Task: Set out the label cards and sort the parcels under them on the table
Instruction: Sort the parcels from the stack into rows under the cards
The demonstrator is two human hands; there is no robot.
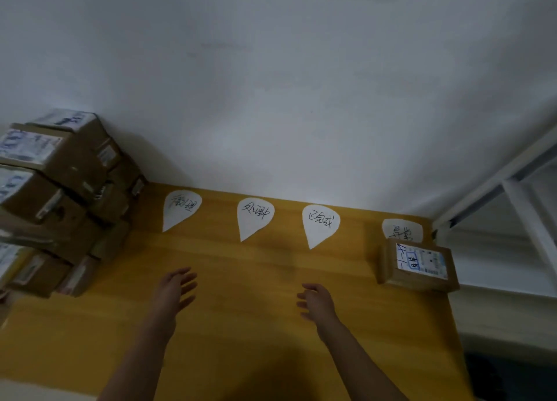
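Both grips are wide and empty: the left hand (176, 289) and right hand (316, 302) hover over the tabletop (241, 340), fingers loosely spread, touching nothing. Four label cards (255, 216) line the far edge. One parcel (417, 265) sits under the rightmost, covering its tip. The stacked parcels (60, 195) at the left look like stiff, probably light cardboard, best taken by opposite sides.

Four white cards (255, 218) lie in a row, a parcel (419, 265) overlapping the rightmost.
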